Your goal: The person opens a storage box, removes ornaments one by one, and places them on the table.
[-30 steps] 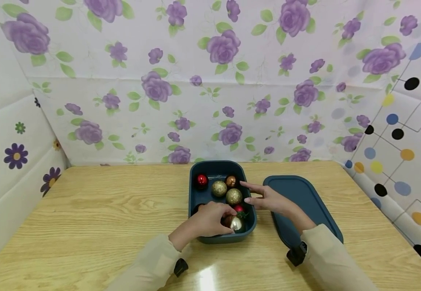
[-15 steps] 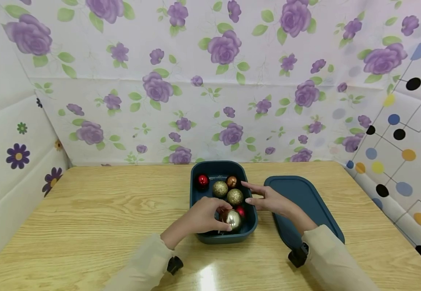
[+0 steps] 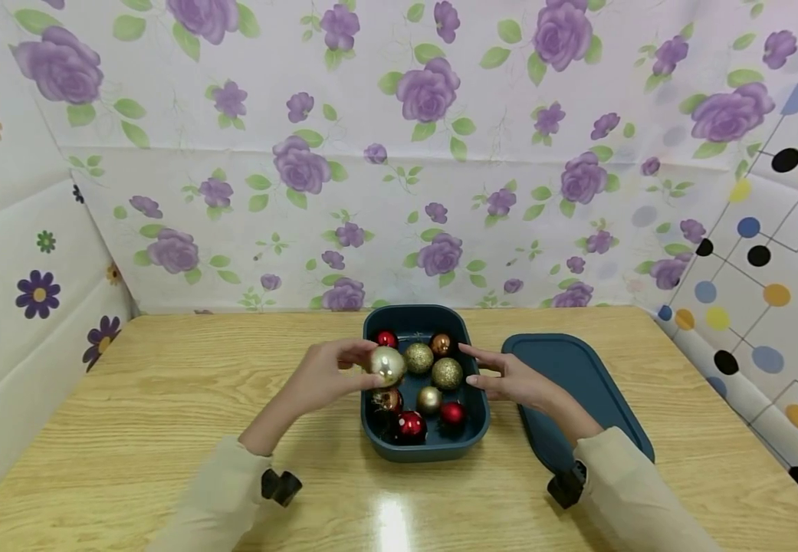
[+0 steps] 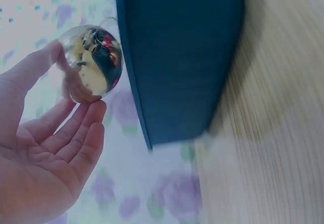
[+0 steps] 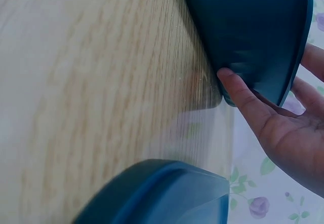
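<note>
My left hand (image 3: pixel 320 376) pinches a large shiny pale-gold bauble (image 3: pixel 388 366) between thumb and fingers, above the left rim of a dark blue box (image 3: pixel 424 454). In the left wrist view the bauble (image 4: pixel 91 64) sits at the fingertips, beside the box's outer wall (image 4: pixel 177 67). My right hand (image 3: pixel 509 377) rests against the box's right side, its fingers fairly straight. One finger (image 5: pixel 243 95) touches the outer wall in the right wrist view, while others reach the rim. Inside lie glittery gold baubles (image 3: pixel 448 374), copper baubles (image 3: pixel 441 344), red baubles (image 3: pixel 412 425) and a small gold bauble (image 3: pixel 429 399).
A matching dark blue lid (image 3: pixel 564 368) lies on the wooden table (image 3: pixel 233 383) right of the box, under my right forearm. Flower-patterned cloth (image 3: pixel 371 192) stands behind the table. A dotted cloth (image 3: pixel 771 307) bounds the right side.
My left hand has lifted the pale-gold bauble from the box's front right part and moved it left, over the left rim. The right hand stays at the box's right side.
</note>
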`<state>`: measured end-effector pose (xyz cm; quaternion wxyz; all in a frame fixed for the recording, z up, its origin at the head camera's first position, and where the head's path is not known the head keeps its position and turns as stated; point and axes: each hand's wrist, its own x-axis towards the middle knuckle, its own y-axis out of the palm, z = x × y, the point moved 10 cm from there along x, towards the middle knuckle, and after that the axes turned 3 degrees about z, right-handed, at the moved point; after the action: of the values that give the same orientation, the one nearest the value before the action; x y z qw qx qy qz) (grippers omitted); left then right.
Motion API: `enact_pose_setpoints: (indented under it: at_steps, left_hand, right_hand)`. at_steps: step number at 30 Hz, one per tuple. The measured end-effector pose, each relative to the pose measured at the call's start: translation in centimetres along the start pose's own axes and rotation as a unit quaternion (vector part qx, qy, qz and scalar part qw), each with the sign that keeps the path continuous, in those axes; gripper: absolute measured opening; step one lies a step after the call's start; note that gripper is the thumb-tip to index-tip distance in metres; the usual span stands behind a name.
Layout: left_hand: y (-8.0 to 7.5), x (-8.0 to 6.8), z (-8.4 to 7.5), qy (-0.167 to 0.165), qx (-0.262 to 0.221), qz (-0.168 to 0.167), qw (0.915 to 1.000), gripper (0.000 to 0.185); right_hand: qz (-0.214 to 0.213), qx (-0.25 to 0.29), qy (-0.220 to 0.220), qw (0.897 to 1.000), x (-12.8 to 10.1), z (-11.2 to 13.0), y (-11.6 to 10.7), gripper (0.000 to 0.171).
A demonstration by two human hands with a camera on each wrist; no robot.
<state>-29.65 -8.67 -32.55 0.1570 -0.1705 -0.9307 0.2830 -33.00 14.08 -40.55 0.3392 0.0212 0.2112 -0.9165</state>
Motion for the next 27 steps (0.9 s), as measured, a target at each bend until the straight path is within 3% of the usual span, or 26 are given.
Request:
enact_pose_setpoints:
  at_steps: [5, 11, 20, 27]
  left_hand:
    - [-4.0, -0.9, 2.9, -0.036, 0.003, -0.056, 0.9978, 0.048]
    - [-7.7, -2.2, 6.7, -0.078, 0.054, -0.093, 0.9912, 0.055]
    - [-11.7, -4.7, 10.8, -0.154, 0.095, -0.117, 0.9765, 0.065]
    - [-13.8, -6.1, 13.6, -0.191, 0.111, -0.135, 0.9659, 0.067]
  right_hand:
    - [-0.001, 0.002, 0.005, 1.000, 0.0, -0.1, -0.1, 0.066]
    - [-0.005, -0.005, 0.006, 1.000, 0.1, -0.2, -0.1, 0.066]
    - [-0.006, -0.003, 0.007, 1.000, 0.1, -0.2, -0.1, 0.065]
    - [-0.003, 0.005, 0.005, 1.000, 0.1, -0.1, -0.1, 0.066]
